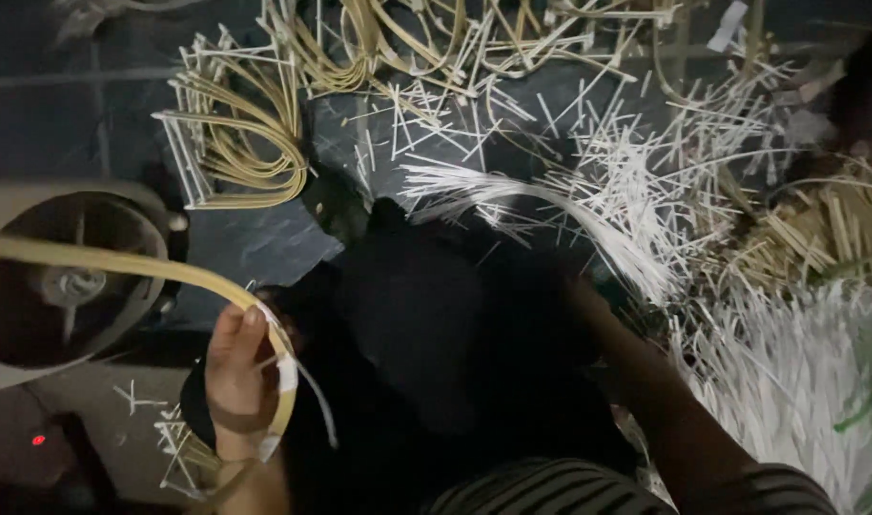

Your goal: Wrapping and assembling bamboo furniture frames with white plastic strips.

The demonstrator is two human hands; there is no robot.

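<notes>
The left hand (237, 377) is closed around a long yellowish cane strip (121, 259), whose long axis runs from the left edge rightward, then curls down past the fingers. The right hand is hidden in shadow beyond the forearm, so its grip cannot be told. White slivers (646, 191) and bent cane bundles (250, 143) crowd the dark floor (255, 238) ahead; a round fan (69, 281) sits at left.
</notes>
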